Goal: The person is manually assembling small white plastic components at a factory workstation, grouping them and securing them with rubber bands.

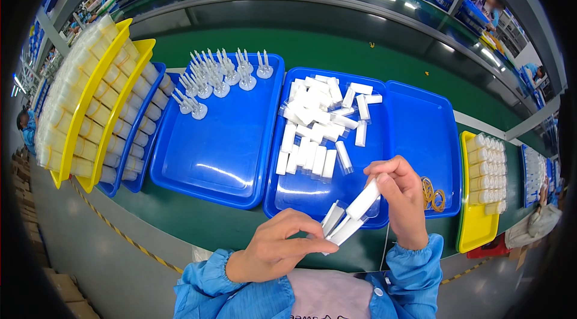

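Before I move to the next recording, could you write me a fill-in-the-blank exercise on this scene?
The left hand and right hand hold pieces coloured ____.
The tan rings lie nearer the ____ hand.
The stemmed parts stand to the ____ of the loose pile.
The person's sleeves are coloured ____.

Missing words: white; right; left; blue.

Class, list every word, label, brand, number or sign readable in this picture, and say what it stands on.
Pale pink fabric shirt: dark lettering at the picture's lower edge, partly cut off; I won't copy it out.
White oblong pieces: no lettering visible.
Blue rectangular plastic trays: no lettering visible.
Anything farther off: too small or blurred to tell.
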{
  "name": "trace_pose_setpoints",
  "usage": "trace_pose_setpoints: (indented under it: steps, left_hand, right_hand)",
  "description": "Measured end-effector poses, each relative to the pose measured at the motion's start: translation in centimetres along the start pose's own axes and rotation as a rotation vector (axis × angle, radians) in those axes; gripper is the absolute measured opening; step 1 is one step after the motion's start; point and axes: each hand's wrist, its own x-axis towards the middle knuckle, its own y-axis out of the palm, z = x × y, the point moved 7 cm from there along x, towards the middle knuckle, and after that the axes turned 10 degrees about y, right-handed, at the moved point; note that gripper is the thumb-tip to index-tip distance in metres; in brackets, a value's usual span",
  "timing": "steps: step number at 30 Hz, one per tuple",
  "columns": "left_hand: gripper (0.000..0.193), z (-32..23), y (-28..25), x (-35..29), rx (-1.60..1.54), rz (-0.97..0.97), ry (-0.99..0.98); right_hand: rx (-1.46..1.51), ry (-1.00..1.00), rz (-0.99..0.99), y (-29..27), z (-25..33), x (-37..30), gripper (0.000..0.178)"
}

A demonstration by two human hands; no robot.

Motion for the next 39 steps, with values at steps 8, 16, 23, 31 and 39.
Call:
trace_pose_setpoints:
  steps: [8, 16, 23, 31, 39]
  left_hand:
    - [0.039, 0.1, 0.1, -0.4, 0.031, -0.044, -0.007]
    - [0.024, 0.6, -0.4, -1.2, -0.039, -0.197, -0.056]
    - [0.019, 0.7, -0.3, -1.6, -0.055, -0.243, -0.073]
    - [0.020, 1.9, -1.5, -1.8, 0.084, -0.294, -0.172]
    - [0.017, 4.1, -6.2, -4.4, -0.121, -0.660, -0.329]
  right_hand:
    - [-0.027, -0.077, 0.002, 0.5, 1.2, -1.4, 0.010]
    - [-0.500, -0.431, -0.132, 1.2, 3.5, -2.9, 0.011]
    - [-0.115, -0.105, -0.009, 2.8, 1.0, -2.7, 0.014]
    - [-0.303, -0.290, 0.134, 3.9, 2.3, -2.1, 0.019]
    - [-1.696, -0.920, 0.249, 4.7, -0.1, 2.0, 0.024]
